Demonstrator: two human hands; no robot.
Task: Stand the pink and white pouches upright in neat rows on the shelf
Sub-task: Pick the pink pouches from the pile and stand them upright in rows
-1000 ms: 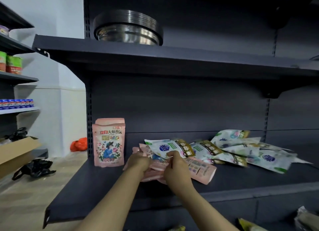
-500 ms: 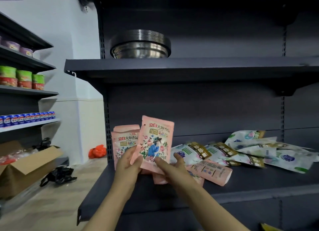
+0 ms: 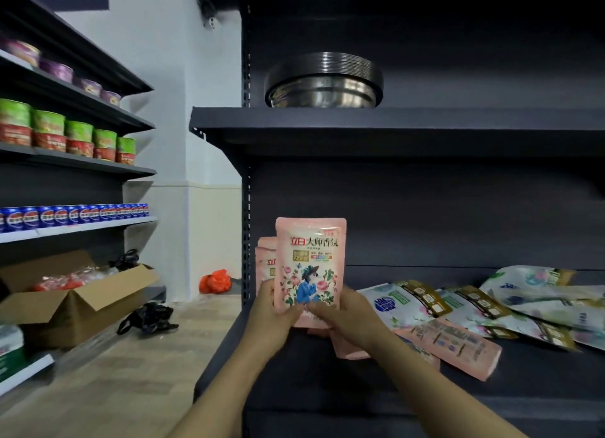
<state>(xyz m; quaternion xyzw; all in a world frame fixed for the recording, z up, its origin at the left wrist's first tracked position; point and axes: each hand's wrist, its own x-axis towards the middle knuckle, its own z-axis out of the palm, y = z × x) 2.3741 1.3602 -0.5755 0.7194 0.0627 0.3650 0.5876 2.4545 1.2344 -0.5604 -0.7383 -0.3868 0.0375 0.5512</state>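
A pink pouch (image 3: 309,261) with a floral print is held upright above the dark shelf (image 3: 491,372). My left hand (image 3: 271,310) grips its lower left edge and my right hand (image 3: 347,316) pinches its lower right corner. Behind it at the shelf's left end stand pink pouches (image 3: 265,257), mostly hidden. More pink pouches (image 3: 451,346) lie flat to the right of my hands. Several white pouches (image 3: 491,303) lie in a loose heap further right.
A stack of steel bowls (image 3: 324,81) sits on the shelf above. To the left stands another rack with green tubs (image 3: 65,136) and blue cans (image 3: 72,215). An open cardboard box (image 3: 65,300), a black bag (image 3: 147,316) and an orange bag (image 3: 216,280) lie on the floor.
Both hands lifted a pink pouch out of the flat pile and turned it from tilted to upright in front of the standing pouches. The view shifted left and up.
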